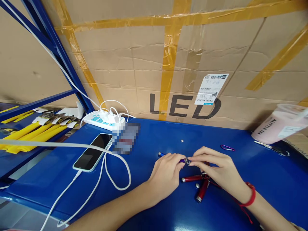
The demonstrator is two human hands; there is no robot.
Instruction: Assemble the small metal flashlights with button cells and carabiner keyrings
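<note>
My left hand [166,173] is closed around a slim blue metal tube [183,160], which looks like a mini flashlight. Thumb and fingertips of my right hand [218,166] pinch the silver end of that tube. A blue piece with a silver tip [161,154] shows past my left knuckles; whether it belongs to the same tube is hidden. Below my right hand lie several red metal tubes with silver ends, one red tube [192,178] pointing left and another red tube [202,191] pointing toward me. Near them rests a small silver disc [197,185].
A second silver disc [182,141] and a purple carabiner [227,148] lie farther back on the blue table [144,134]. Left are a phone [93,152], looping white cables and a power strip [103,121]. A pink cup [276,125] stands right. A large cardboard box [144,64] walls the back.
</note>
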